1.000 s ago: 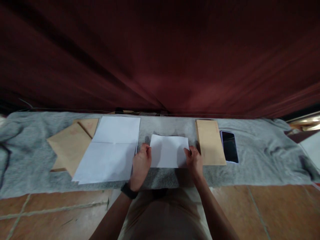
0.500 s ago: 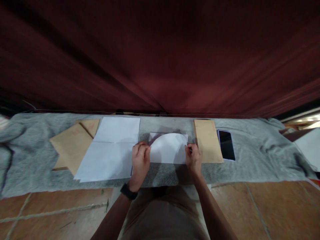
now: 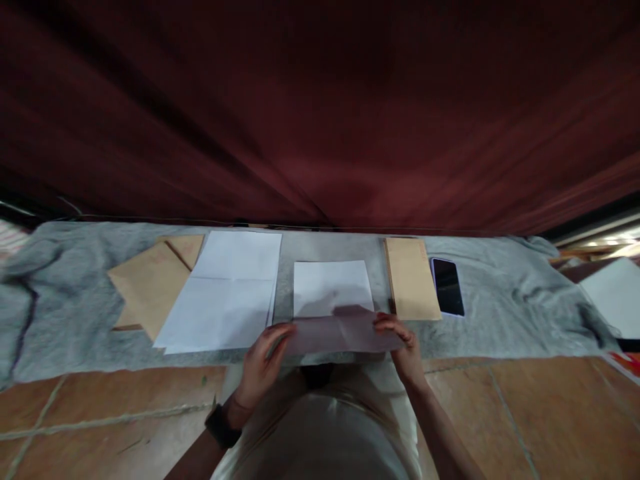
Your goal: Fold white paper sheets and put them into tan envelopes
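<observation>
In front of my body both hands hold a sheet of paper by its two ends, and its near face is in shadow. My left hand pinches the left end between thumb and fingers. At the right end my right hand grips it with curled fingers. Just beyond, white paper lies flat on the grey cloth. Whether it is joined to the held part, I cannot tell. A black band is on my left wrist.
Left of the hands lie large white sheets with a crease across, partly over brown envelopes. To the right are a stack of brown envelopes and a phone. A dark red curtain hangs behind.
Both hands have come nearer my body and moved apart, bringing the paper's near part with them. The curved-over sheet from before now shows a flat white part behind the held strip.
</observation>
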